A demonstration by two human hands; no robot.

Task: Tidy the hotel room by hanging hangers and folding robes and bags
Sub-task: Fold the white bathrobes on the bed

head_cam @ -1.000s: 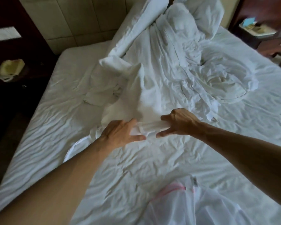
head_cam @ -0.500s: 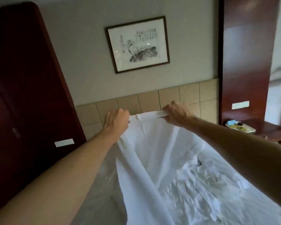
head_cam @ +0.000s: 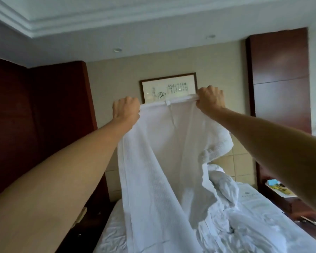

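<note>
A white waffle-weave robe [head_cam: 153, 179] hangs in the air above the bed, held up by its collar band. My left hand [head_cam: 126, 110] grips the left end of the collar with curled fingers. At the right end of the collar my right hand [head_cam: 210, 99] grips it the same way. A small hanging loop sits at the middle of the stretched collar. The robe's lower part drapes down to the bed, and one sleeve bunches out to the right.
A bed [head_cam: 259, 225] with rumpled white sheets and a pillow lies below. Dark wood panels [head_cam: 35, 134] stand at the left and at the right. A framed picture [head_cam: 169, 86] hangs on the wall behind the robe. A bedside table [head_cam: 279, 190] with items stands at the right.
Both hands took hold of the robe's collar on the bed and lifted it high; the view tilted up from the bed toward the wall and ceiling.
</note>
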